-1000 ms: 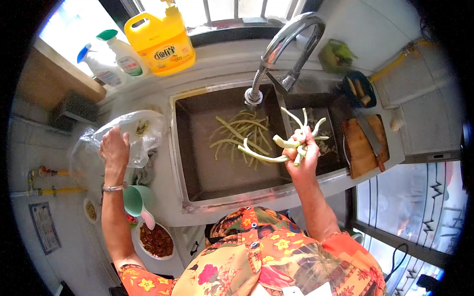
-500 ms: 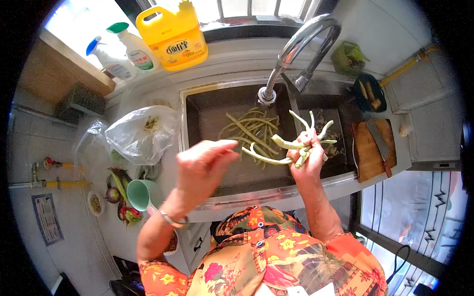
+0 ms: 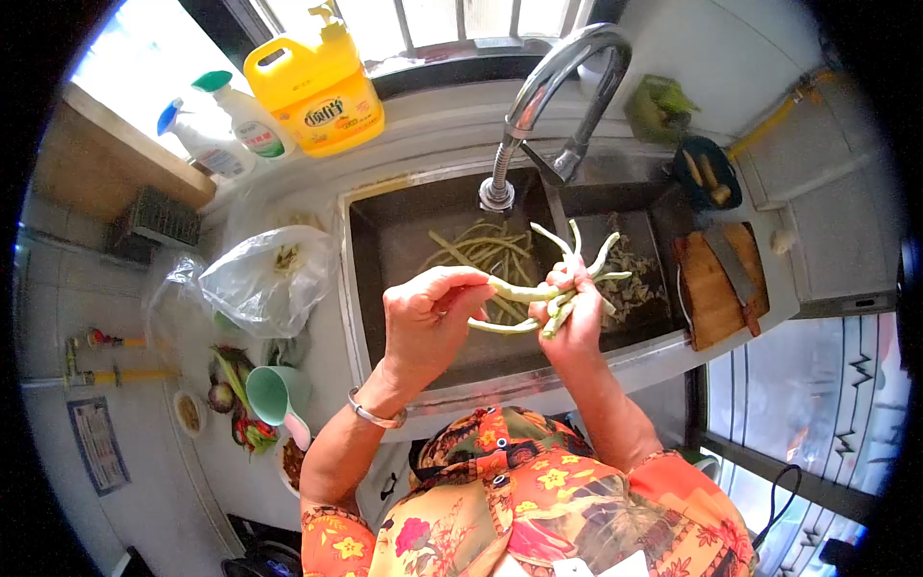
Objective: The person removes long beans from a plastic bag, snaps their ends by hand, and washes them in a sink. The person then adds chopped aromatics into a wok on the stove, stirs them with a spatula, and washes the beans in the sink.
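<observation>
Several pale green long beans (image 3: 604, 252) stick out both ways from my right hand (image 3: 575, 322), which is closed round them above the sink's divider. My left hand (image 3: 430, 315) is pinched at the left end of one thick bean (image 3: 519, 291) from that bunch. Another bean (image 3: 505, 328) from the bunch curves below it, close to my left fingers. Under my hands, more long beans (image 3: 486, 252) lie in a loose pile in the left sink basin (image 3: 385, 221).
The tall faucet (image 3: 529, 106) rises behind the basins. Scraps lie in the right basin (image 3: 615, 202). A knife (image 3: 735, 274) rests on the cutting board (image 3: 707, 298) at right. At left are a plastic bag (image 3: 260, 288), a green cup (image 3: 274, 392) and a yellow jug (image 3: 322, 96).
My left hand has moved right, from a blurred spot left of the bunch to the thick bean's end. My right hand still holds the bunch. The camera view has shifted slightly.
</observation>
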`<state>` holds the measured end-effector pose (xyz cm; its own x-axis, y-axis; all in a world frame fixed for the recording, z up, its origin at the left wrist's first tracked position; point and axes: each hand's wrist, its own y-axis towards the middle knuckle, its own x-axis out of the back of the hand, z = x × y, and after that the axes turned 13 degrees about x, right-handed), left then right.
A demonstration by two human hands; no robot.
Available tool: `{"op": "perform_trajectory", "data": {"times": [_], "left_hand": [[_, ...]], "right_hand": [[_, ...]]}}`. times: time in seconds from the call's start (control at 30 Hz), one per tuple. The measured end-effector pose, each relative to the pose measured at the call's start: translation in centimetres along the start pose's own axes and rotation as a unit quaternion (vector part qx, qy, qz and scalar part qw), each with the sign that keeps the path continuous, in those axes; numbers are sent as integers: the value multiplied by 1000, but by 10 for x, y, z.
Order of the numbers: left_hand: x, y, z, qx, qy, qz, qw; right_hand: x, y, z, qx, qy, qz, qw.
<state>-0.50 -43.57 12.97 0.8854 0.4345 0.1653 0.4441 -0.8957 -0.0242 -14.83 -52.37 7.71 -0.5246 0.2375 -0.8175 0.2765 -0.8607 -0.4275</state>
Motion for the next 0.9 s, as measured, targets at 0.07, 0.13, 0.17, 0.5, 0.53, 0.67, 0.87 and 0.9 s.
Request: {"op": "perform_trajectory", "data": {"times": [0.07, 0.13, 0.17, 0.5, 0.53, 0.67, 0.87, 0.9], "left_hand": [[0, 1, 3, 3, 5, -2, 1000], [-1, 3, 9, 7, 10, -4, 1000], [-1, 4, 13, 3, 10, -13, 1000], [-8, 12, 50, -166, 178, -203, 948], [-8, 12, 50, -200, 212, -230, 928], [-1, 17, 56, -121, 187, -264, 938], [10, 23, 41, -67, 98, -238, 964], [10, 22, 41, -67, 100, -236, 964]], "right_hand": [[4, 1, -2, 18, 1, 29, 999], [3, -3, -4, 36, -25, 29, 999], [2, -5, -6, 54, -53, 30, 997], [-12, -16, -31, 58, 46, 5, 997], [-14, -17, -31, 60, 44, -5, 997], [-26, -27, -29, 29, 54, 6, 998], [-28, -39, -40, -63, 38, -1, 997], [-28, -39, -41, -67, 58, 11, 996]]}}
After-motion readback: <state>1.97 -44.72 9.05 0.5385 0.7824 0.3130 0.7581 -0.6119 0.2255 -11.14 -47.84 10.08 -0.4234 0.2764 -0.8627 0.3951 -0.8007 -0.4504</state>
